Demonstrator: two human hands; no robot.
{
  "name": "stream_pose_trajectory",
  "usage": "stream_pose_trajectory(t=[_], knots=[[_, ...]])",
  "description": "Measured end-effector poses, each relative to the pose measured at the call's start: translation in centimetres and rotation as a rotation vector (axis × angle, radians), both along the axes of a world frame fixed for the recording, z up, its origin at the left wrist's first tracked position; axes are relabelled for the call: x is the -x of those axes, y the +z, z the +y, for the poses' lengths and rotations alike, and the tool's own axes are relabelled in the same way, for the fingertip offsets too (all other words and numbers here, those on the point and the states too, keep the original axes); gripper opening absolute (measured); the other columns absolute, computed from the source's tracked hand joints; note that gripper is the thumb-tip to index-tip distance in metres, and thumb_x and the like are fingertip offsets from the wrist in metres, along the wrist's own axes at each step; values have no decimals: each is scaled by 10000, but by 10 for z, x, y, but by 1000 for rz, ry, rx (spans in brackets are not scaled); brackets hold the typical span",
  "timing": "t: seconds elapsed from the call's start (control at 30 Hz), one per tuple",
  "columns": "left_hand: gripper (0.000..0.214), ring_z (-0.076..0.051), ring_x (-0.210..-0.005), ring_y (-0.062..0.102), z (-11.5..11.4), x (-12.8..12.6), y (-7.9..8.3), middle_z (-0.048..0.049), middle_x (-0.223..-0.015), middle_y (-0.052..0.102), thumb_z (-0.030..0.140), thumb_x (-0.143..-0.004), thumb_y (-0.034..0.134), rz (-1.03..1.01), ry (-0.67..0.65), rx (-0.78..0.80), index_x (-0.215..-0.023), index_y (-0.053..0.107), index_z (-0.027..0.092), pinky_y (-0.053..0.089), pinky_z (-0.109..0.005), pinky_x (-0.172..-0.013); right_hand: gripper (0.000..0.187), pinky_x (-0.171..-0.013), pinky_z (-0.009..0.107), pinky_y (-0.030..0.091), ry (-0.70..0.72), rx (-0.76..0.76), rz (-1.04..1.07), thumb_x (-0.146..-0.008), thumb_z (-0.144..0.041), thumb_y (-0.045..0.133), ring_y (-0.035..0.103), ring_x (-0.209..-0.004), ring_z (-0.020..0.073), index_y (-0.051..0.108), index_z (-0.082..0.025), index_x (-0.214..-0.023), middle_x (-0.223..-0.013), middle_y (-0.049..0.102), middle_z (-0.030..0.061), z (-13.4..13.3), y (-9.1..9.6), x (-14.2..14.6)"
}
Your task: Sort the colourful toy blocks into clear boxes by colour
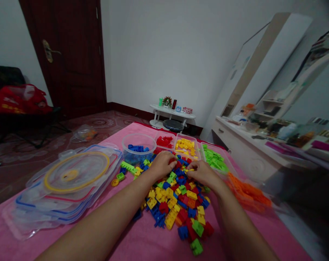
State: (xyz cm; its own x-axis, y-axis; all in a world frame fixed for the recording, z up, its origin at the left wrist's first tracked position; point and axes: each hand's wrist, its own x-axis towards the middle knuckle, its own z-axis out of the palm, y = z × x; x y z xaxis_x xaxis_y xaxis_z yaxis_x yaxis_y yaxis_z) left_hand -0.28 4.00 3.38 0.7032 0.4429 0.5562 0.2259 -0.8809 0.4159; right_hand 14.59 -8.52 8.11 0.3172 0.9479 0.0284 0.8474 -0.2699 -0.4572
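A heap of mixed building blocks (168, 195) in yellow, blue, red and green lies on the pink cloth (153, 246). My left hand (162, 166) reaches over the far side of the heap, its fingers curled down beside red blocks; what they hold, if anything, is hidden. Across from it, my right hand (204, 174) has thumb and forefinger closed at a small yellow block (190, 169). Behind the hands stand a round tub of blue blocks (138, 148), a box of red blocks (164, 140), a box of yellow blocks (186, 145) and a box of green blocks (215, 158).
Stacked clear lids (74, 181) cover the table's left side. At the right edge sits a box of orange pieces (248, 192). A cluttered white dresser (235, 137) stands to the right, a low white shelf (172, 111) by the wall, and a dark door (69, 54) at left.
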Motion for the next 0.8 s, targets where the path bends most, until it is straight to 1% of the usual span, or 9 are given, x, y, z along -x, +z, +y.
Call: stream_pose_trajectory(t=[0.07, 0.13, 0.2, 0.27, 0.33, 0.47, 0.57, 0.7, 0.8], knots=[[207, -192, -886, 592, 0, 0, 0, -65, -897, 670, 273, -816, 532, -6, 8, 9, -903, 686, 166, 439, -312, -831, 102, -449, 204, 318, 4, 33, -38, -627, -205, 561, 521, -497, 113, 643, -151, -601, -523, 598, 3, 7, 10, -8], [211, -192, -892, 592, 0, 0, 0, -66, -902, 669, 276, -818, 529, -5, 11, 14, -907, 686, 167, 439, -312, -837, 111, -461, 212, 354, -47, -32, -76, -637, -220, 584, 538, -503, 124, 662, -141, -635, -547, 615, 18, 15, 22, -17], [214, -194, -894, 591, 0, 0, 1, -69, -905, 668, 275, -819, 525, 4, 11, 15, -906, 686, 165, 440, -311, -836, 264, -522, 241, 429, -138, -243, -84, -664, -288, 621, 588, -571, 145, 691, -125, -859, -745, 683, 69, 23, 34, -26], [217, -196, -891, 590, 0, 1, 1, -73, -905, 667, 277, -818, 526, 12, 12, 19, -907, 687, 163, 440, -312, -832, 496, -628, 297, 491, -206, -468, -72, -676, -361, 647, 631, -675, 170, 620, -122, -1110, -1009, 672, 131, 27, 39, -29], [220, -196, -893, 591, 0, 1, 2, -74, -908, 668, 280, -818, 528, 15, 12, 25, -914, 688, 162, 439, -311, -834, 563, -710, 339, 508, -205, -575, -41, -690, -384, 644, 646, -756, 190, 571, -128, -1186, -1121, 635, 151, 28, 34, -25], [233, -191, -896, 596, -2, 1, 5, -71, -913, 678, 298, -829, 520, -4, 18, 55, -915, 693, 168, 435, -298, -837, 390, -743, 341, 520, -51, -559, 133, -728, -341, 600, 649, -830, 200, 630, -143, -1062, -1060, 664, 121, 24, -1, 2], [270, -183, -871, 610, -7, 3, 10, -61, -916, 691, 311, -861, 463, -33, 22, 100, -931, 689, 180, 439, -275, -797, 288, -831, 378, 494, 77, -529, 105, -721, -282, 594, 635, -907, 217, 668, -167, -975, -1018, 681, 97, 22, -22, 20], [359, -168, -794, 629, -11, 6, 15, -41, -865, 703, 350, -904, 365, -145, 89, 250, -906, 686, 189, 451, -252, -721, 212, -926, 380, 430, 141, -573, 3, -742, -236, 568, 603, -994, 213, 689, -192, -911, -1017, 686, 68, 17, -20, 28], [413, -166, -735, 638, -7, 6, 24, -47, -778, 703, 401, -899, 366, -209, 26, 411, -824, 691, 158, 474, -252, -680, 164, -879, 345, 441, 135, -595, -15, -770, -232, 543, 613, -919, 197, 680, -193, -853, -934, 691, 51, 10, -4, 35]])
